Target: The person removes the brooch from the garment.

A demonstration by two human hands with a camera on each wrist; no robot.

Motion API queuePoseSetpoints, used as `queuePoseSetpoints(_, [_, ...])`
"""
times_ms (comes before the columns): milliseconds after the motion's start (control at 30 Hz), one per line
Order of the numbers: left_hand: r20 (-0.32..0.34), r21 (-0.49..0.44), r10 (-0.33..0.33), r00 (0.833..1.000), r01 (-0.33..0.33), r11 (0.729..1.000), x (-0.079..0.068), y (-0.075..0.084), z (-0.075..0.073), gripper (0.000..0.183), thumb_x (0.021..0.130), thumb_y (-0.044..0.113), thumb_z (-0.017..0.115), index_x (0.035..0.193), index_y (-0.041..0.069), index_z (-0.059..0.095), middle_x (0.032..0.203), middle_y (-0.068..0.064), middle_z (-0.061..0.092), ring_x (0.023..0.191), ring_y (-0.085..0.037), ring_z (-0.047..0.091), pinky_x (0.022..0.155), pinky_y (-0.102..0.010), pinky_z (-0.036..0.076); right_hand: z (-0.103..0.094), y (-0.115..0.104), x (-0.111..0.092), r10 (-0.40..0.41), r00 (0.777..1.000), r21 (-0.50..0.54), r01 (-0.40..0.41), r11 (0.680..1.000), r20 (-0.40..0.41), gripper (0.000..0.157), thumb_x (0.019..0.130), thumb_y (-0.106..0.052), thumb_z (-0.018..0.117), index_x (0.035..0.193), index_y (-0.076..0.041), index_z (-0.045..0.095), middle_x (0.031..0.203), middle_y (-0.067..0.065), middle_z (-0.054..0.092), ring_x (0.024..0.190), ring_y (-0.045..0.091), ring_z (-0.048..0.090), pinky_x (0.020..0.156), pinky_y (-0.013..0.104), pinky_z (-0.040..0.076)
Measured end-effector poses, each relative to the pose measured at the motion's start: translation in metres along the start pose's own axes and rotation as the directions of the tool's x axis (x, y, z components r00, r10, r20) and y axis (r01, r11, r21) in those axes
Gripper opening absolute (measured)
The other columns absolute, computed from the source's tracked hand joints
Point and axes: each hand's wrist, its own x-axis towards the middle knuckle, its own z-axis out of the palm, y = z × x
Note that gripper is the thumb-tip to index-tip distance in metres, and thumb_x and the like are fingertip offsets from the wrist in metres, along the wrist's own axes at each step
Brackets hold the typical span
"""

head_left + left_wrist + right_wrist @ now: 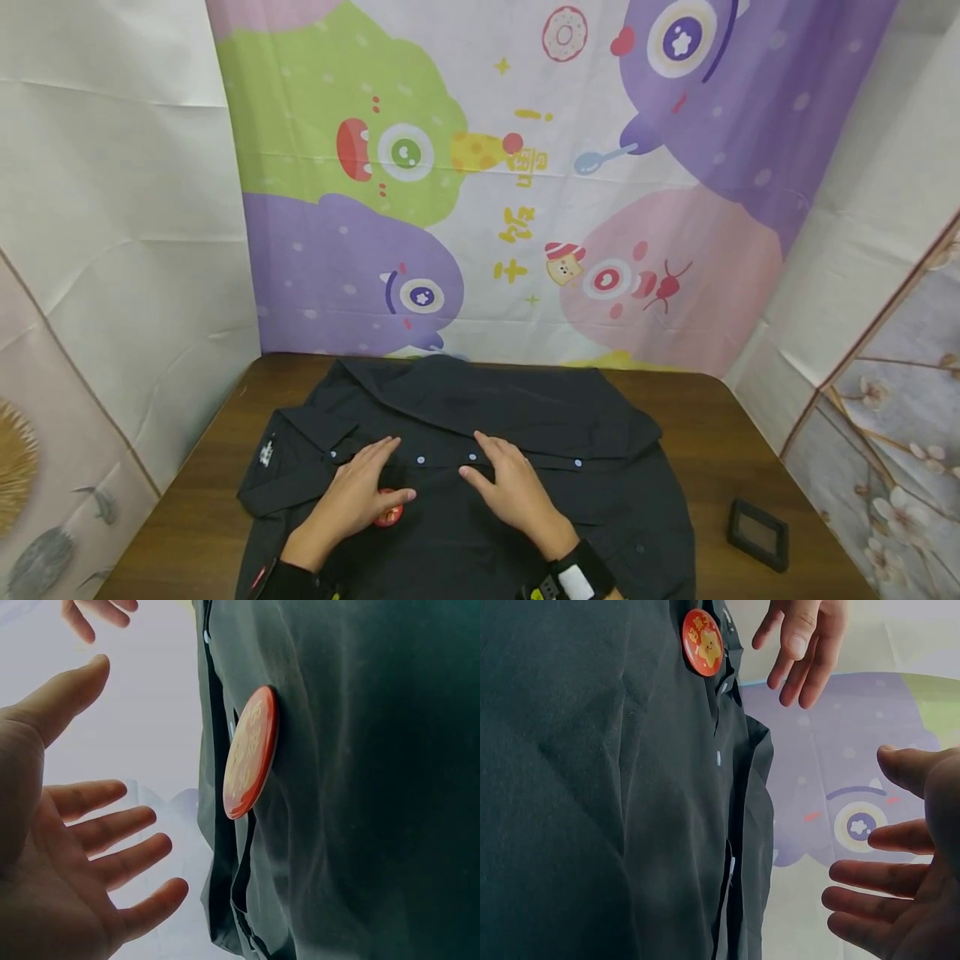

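A black button-up shirt (450,533) is spread over the table, its collar side toward the back and one sleeve folded in at the left. On its left chest area lies a round red badge (388,517) with yellow star-like figures, seen nearly edge-on in the left wrist view (253,754). My left hand (358,497) hovers above the shirt, its thumb partly covering the badge in the head view. Across from it, my right hand (517,492) is held over the shirt front, fingers extended. Both hands are empty, and gaps separate them from the cloth in the wrist views.
A small black rectangular frame (759,536) lies on the brown wooden table (723,442) to the right of the shirt. Behind the table hangs a cartoon-printed cloth (517,325), with white sheets (127,208) at the sides.
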Motion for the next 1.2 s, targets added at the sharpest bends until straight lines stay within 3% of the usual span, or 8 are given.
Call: queuePoseSetpoints(1200, [0.006, -0.007, 0.031, 1.0, -0.031, 1.0, -0.0012, -0.0011, 0.0023, 0.075, 0.073, 0.043, 0.074, 0.133, 0.006, 0.047, 0.137, -0.016, 0.049, 0.126, -0.033, 0.041, 0.09, -0.065, 0.038, 0.0079, -0.0046, 0.0019, -0.018, 1.0, 0.009, 0.018, 1.0, 0.016, 0.056, 0.091, -0.043, 0.055, 0.135, -0.01, 0.047, 0.129, 0.013, 0.056, 0.118, 0.027, 0.051, 0.097, 0.049, 0.045])
